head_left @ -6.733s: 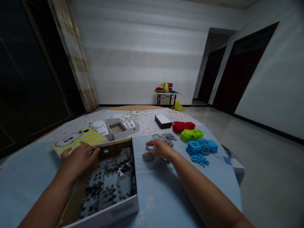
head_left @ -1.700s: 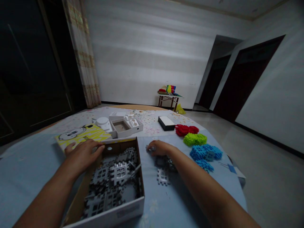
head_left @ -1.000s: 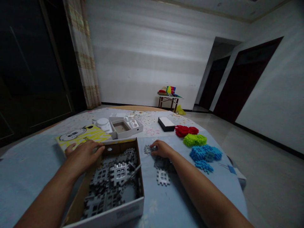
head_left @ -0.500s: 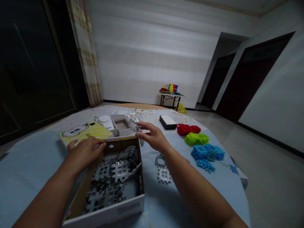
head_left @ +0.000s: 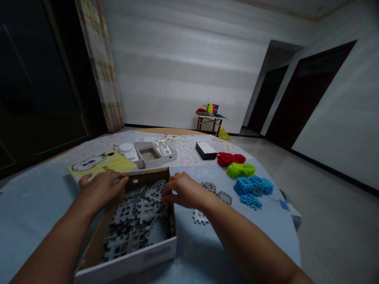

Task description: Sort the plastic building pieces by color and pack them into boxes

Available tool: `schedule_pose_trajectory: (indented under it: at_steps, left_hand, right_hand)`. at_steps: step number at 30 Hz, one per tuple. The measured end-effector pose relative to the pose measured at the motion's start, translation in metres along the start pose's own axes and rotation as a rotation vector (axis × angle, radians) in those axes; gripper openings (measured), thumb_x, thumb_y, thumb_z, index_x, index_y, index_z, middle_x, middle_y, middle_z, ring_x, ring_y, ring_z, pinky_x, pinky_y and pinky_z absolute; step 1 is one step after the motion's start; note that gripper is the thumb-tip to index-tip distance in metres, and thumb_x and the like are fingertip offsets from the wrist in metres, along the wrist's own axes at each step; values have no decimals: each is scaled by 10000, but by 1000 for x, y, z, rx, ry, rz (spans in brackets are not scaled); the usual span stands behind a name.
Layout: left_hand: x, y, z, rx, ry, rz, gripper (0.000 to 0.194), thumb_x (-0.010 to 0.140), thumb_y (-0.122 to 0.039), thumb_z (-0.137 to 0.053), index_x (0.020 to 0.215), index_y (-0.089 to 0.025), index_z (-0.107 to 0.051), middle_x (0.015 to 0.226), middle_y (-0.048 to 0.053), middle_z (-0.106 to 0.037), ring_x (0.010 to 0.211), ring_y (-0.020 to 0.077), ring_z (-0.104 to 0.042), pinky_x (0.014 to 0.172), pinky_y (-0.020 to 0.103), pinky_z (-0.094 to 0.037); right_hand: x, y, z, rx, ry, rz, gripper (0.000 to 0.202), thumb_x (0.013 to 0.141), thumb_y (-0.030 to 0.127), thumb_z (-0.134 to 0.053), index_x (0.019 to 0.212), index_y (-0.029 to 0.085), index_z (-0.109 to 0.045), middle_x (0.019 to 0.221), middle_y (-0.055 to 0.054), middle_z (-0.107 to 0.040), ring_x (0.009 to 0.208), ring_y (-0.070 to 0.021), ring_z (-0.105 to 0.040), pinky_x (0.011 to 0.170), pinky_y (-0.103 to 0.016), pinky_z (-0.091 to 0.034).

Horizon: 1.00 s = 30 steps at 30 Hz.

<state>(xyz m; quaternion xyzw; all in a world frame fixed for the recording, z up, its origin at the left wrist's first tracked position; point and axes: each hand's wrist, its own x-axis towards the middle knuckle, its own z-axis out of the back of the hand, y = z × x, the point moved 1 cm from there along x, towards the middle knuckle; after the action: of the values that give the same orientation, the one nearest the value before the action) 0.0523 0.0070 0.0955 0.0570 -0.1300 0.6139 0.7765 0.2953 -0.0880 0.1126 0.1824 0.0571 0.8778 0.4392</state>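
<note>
A white cardboard box holds many grey interlocking pieces, some with window-like holes. My left hand rests at its far left rim, thumb and fingers apart, with nothing seen in it. Over the right side of the box, my right hand has curled fingers at the upper grey pieces; whether it grips one is hard to make out. Several loose grey pieces, one of them pale, lie on the blue cloth right of the box.
Red pieces, green pieces and blue pieces are piled at the right. A black-and-white box stands farther back. Behind the grey pieces are a yellow lid and an open white tray.
My right hand has come down from beyond the box's far edge to the grey pieces inside. The clear or pale object by its fingers is no longer visible there. The view has shifted slightly.
</note>
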Motion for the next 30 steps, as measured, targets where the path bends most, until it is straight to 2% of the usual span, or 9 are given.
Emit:
schedule_pose_trajectory:
  at_steps: [4, 6, 8, 11, 14, 17, 20, 25, 30]
  left_hand:
    - [3, 3, -3, 19, 5, 8, 389, 787, -426, -368, 978, -251, -658, 1152, 70, -631, 1114, 277, -510, 933, 498, -237]
    - [5, 4, -5, 23, 11, 13, 399, 791, -433, -353, 982, -253, -654, 1163, 70, -626, 1121, 278, -505, 935, 506, -236]
    - [7, 6, -6, 34, 20, 21, 409, 796, -438, -338, 996, -258, -646, 1177, 67, -618, 1134, 274, -495, 942, 511, -228]
    - [8, 5, -7, 60, 33, 5, 435, 800, -446, -317, 1024, -251, -635, 1184, 70, -614, 1144, 272, -486, 953, 512, -217]
    - [9, 4, -6, 76, 44, 0, 461, 796, -444, -310, 1029, -224, -641, 1171, 91, -620, 1127, 287, -499, 931, 503, -250]
    - [10, 3, -6, 65, 13, 13, 455, 789, -431, -317, 1003, -218, -657, 1156, 96, -629, 1119, 303, -505, 922, 514, -263]
    - [11, 4, -7, 54, -10, 16, 461, 787, -425, -314, 995, -206, -661, 1163, 102, -624, 1124, 303, -505, 926, 513, -272]
    - [8, 3, -3, 78, 36, 33, 503, 798, -412, -270, 1026, -167, -645, 1174, 113, -615, 1122, 288, -513, 935, 469, -290]
    - [10, 9, -3, 81, 47, 38, 511, 803, -432, -263, 1043, -182, -640, 1175, 102, -616, 1093, 295, -530, 908, 449, -316]
  right_hand:
    - [8, -12, -10, 7, -203, -44, 252, 797, 310, -606, 1036, 231, -629, 1006, -49, -642, 956, -184, -547, 821, -325, -381]
    - [1, -30, -7, 65, -305, -126, 271, 812, 321, -582, 1060, 215, -617, 1027, -59, -633, 954, -170, -552, 832, -308, -393]
    - [-13, -52, -1, 114, -340, -235, 286, 811, 330, -574, 1061, 196, -618, 998, -65, -634, 898, -158, -572, 817, -291, -413]
    - [-46, -83, 7, 132, -259, -407, 373, 781, 367, -592, 1106, 184, -598, 1050, -88, -616, 903, -179, -582, 829, -313, -425]
    - [-81, -101, 7, 106, -102, -546, 546, 730, 456, -621, 1199, 187, -541, 1202, -125, -546, 1104, -253, -495, 934, -383, -363]
    - [-110, -106, -1, 76, 45, -673, 802, 625, 567, -666, 1303, 205, -437, 1368, -149, -387, 1263, -325, -315, 1012, -467, -253]
    - [-127, -104, -12, 82, 124, -745, 1012, 539, 635, -682, 1380, 217, -305, 1455, -162, -216, 1326, -361, -162, 1047, -512, -146]
    - [-125, -104, -25, 179, 128, -683, 1078, 520, 663, -670, 1399, 196, -257, 1471, -156, -163, 1337, -329, -159, 1079, -433, -149]
    - [-95, -114, -36, 236, 82, -593, 1080, 465, 637, -716, 1360, 159, -347, 1443, -169, -239, 1319, -338, -208, 1075, -409, -194]
